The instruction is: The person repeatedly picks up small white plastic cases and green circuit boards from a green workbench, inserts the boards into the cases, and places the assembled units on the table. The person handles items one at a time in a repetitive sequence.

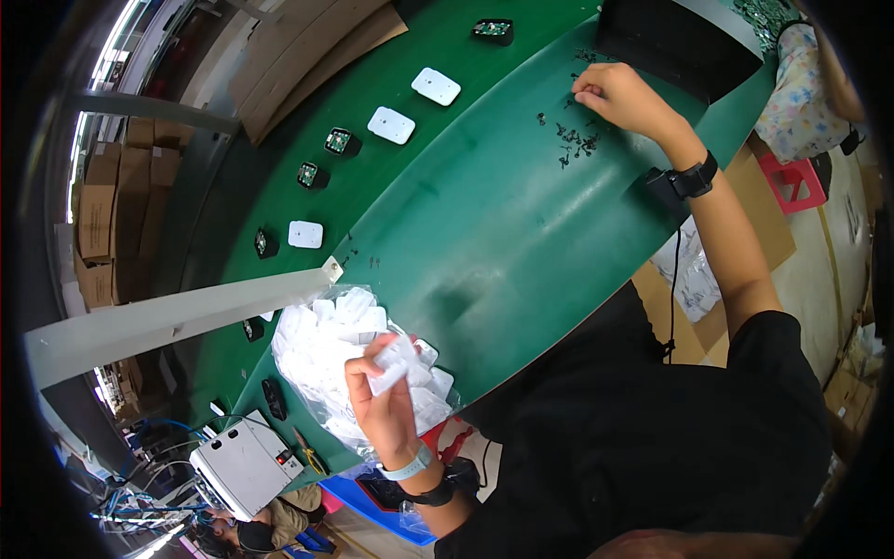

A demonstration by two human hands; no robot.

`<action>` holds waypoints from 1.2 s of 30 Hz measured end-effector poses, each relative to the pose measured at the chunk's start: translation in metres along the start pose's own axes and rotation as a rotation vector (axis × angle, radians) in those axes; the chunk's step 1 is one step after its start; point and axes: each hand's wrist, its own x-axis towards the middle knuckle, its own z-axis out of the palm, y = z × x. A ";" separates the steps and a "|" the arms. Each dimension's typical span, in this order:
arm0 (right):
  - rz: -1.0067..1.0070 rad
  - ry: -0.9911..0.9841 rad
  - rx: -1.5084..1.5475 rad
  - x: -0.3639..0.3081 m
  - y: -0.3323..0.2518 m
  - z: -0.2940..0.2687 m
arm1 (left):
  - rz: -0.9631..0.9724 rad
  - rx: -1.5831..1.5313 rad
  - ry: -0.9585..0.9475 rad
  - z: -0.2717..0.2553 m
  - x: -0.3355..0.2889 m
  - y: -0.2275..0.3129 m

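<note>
My left hand (384,415) is closed round a white plastic cover (395,363), holding it up over a clear plastic bag (312,373) heaped with similar white covers (321,331). At the far right of the green bench, my right hand (629,101) has its thumb and fingertips pinched together. Whatever sits between those fingertips is too small or hidden to name. Just beside and below them lie several loose small black parts (577,142), scattered on the green mat (494,214).
Along the green strip behind stand several black housings with circuit boards (337,142) and flat white cases (391,125). A pale metal bar (186,312) crosses at left. A black bin (675,47) stands behind my right hand. A grey box (247,464) and pliers (312,455) lie at lower left.
</note>
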 end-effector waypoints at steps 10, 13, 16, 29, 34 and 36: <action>0.005 -0.110 -0.077 0.015 -0.001 0.011 | -0.396 -0.663 -0.100 0.042 -0.001 -0.040; -0.027 -0.139 -0.153 0.015 -0.006 0.006 | -0.508 -0.636 -0.079 0.047 0.005 -0.044; 0.005 -0.104 -0.083 0.009 -0.025 -0.001 | -0.460 -0.564 -0.181 0.056 0.011 -0.043; -0.593 -0.130 0.543 -0.090 -0.231 0.035 | -0.446 -0.428 -0.192 0.089 -0.010 -0.029; -0.573 -0.170 0.442 -0.102 -0.246 0.026 | -0.371 -0.358 -0.134 0.087 -0.025 -0.031; -0.578 -0.157 0.391 -0.105 -0.254 0.021 | -0.315 -0.315 -0.120 0.087 -0.031 -0.031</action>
